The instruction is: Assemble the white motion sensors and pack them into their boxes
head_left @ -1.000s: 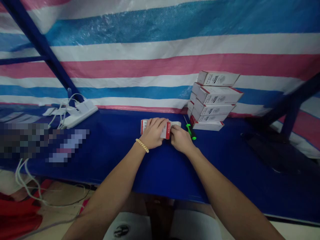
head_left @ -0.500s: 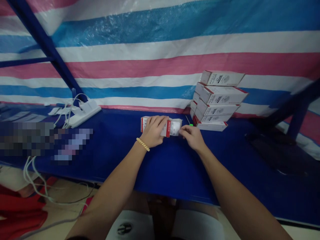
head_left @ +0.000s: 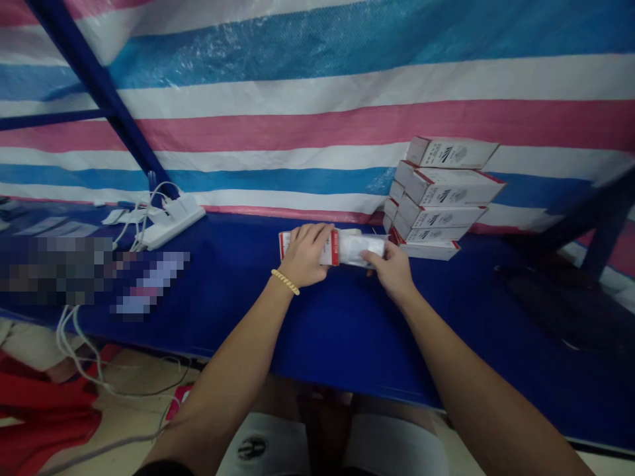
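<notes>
My left hand point(head_left: 308, 254) is wrapped over a small white and red box point(head_left: 329, 248) lying on the blue table point(head_left: 337, 330). Out of the box's right end sticks a white item in a clear plastic bag point(head_left: 358, 248). My right hand point(head_left: 389, 266) grips the outer end of that bag between thumb and fingers. Inside the bag the item's shape is blurred. Just behind my right hand, white boxes with red edges point(head_left: 446, 188) stand stacked against the striped sheet.
A white power strip point(head_left: 176, 221) with plugs and cables lies at the back left. Blurred-out items point(head_left: 149, 281) are on the table's left side. Blue frame bars point(head_left: 94, 79) rise at both sides. A dark object point(head_left: 555, 297) lies at the right.
My right hand has moved right, and the bagged white item now extends further out of the box. My left hand still holds the box. The view has shifted slightly.
</notes>
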Available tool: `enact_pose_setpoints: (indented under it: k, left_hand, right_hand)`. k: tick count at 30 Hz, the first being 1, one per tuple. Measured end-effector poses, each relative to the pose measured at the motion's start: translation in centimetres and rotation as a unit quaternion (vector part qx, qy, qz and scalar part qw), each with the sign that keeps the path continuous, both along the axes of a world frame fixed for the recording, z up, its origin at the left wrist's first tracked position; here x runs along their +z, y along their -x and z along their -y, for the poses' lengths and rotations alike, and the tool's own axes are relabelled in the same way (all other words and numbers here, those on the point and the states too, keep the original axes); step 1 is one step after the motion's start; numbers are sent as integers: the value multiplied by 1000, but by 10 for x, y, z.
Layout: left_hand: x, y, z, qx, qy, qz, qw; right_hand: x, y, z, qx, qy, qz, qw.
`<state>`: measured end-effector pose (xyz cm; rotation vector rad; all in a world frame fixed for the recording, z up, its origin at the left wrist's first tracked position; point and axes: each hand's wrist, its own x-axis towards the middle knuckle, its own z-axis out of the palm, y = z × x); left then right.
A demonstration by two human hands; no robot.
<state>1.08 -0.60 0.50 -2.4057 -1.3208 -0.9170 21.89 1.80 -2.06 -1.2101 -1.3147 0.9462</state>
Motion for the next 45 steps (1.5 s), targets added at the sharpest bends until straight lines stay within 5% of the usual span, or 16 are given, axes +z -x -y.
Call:
enact_pose_setpoints:
  k: [5,15,18,23,27,31,38,45]
  left_hand:
    - [6,14,-4,108,38,39,993]
    - [3,14,-3,136,80,-2,987]
    - [3,12,-4,84,40,63,994]
    - [2,-1,1,-115,57,161,979]
    - [-4,-13,6,-124,131,179,967]
    - [-8,-14,-1,-116,176,335,918]
    - [-11,-16,-13,-129,373,500,771]
    - [-11,-15,-18,-66,300,593,745]
  right_hand:
    - [8,-1,0,-43,30,-136,989]
    - [8,1,4,39,54,-149,987]
    - [6,1,4,43,57,-136,988]
    - [6,2,4,46,54,-123,990]
    - [7,3,4,46,46,-137,988]
    - [7,2,4,28,36,-183,982]
    - [8,4,4,-3,19,-189,982]
    - [11,4,2,-20,16,-234,972]
